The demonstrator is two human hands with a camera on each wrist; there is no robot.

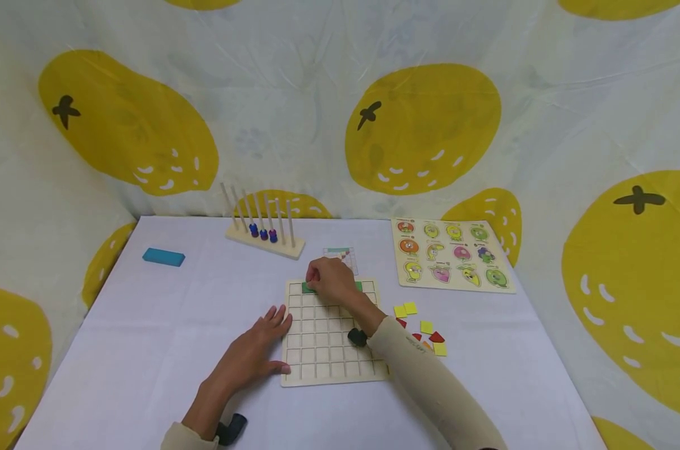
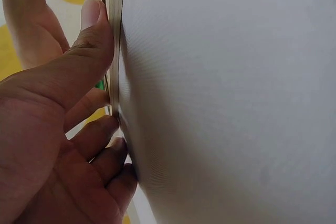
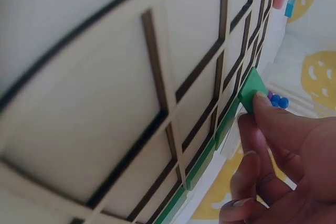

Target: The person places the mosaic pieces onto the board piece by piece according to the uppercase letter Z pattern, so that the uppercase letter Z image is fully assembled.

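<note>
Green and smooth-faced, a square tile (image 3: 252, 90) shows in the right wrist view, pinched between thumb and fingers of the right hand (image 3: 294, 156), tilted at the edge row of a pale gridded board (image 3: 194, 9); beside those fingertips, three more green tiles (image 3: 201, 167) sit in cells along that row. From the head view, the right hand covers much of this row, leaving green at either side; it does reveal yellow squares (image 1: 426, 327) and red pieces (image 1: 437, 337) right of the right forearm, and a peg stand (image 1: 265, 242) beyond the hand. Left wrist view alone shows the board's side edge close up, with the left hand (image 2: 63, 129) resting against it, thumb and fingers apart.
</note>
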